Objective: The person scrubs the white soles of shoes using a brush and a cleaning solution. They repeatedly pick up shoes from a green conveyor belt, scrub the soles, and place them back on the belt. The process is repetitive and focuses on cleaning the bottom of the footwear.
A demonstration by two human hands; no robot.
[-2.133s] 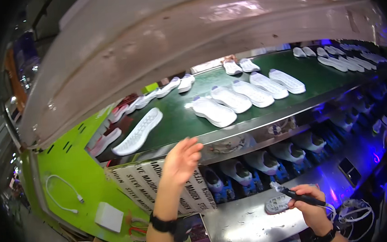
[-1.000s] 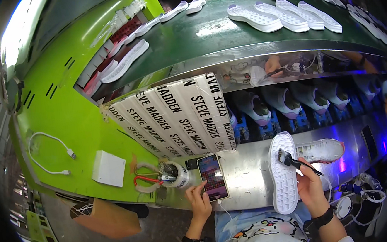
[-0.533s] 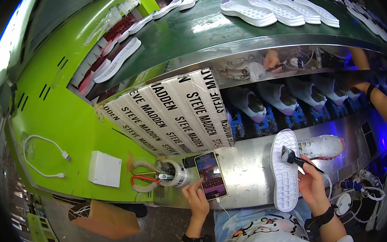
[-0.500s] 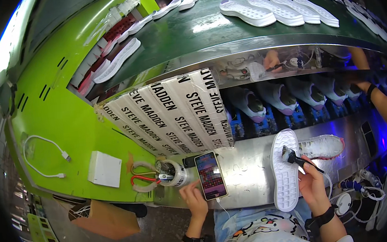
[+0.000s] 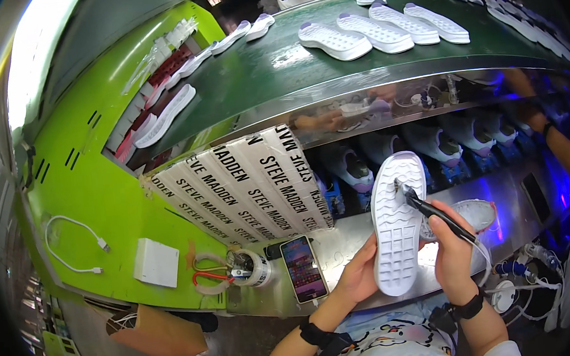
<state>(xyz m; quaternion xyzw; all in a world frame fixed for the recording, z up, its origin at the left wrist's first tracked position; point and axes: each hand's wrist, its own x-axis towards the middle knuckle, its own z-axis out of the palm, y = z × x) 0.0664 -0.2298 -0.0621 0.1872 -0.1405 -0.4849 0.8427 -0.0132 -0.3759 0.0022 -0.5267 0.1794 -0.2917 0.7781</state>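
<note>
A white shoe sole (image 5: 397, 236) with a ridged, waffle-like side is tilted up above the metal bench. My left hand (image 5: 359, 272) grips its left edge, the fingers partly behind it. My right hand (image 5: 454, 255) is closed around a black-handled brush (image 5: 439, 218), whose tip touches the sole's upper half. A pale cord hangs from the handle's end. Beyond my right hand lies a second white sole (image 5: 476, 213) with a reddish edge, partly covered by that hand. Left of my left hand, a phone (image 5: 303, 269) with a lit screen leans on the bench.
Several shoes on blue supports (image 5: 443, 145) sit under the ledge. More soles (image 5: 387, 33) lie on the green conveyor belt (image 5: 250, 73). A printed cardboard piece (image 5: 239, 188) stands left, near a tool cup (image 5: 255, 270). Another person's arm (image 5: 565, 159) reaches in at right.
My left hand has left the phone and taken hold of the sole's left side. The sole has risen and shifted left, with the brush and my right hand moving along.
</note>
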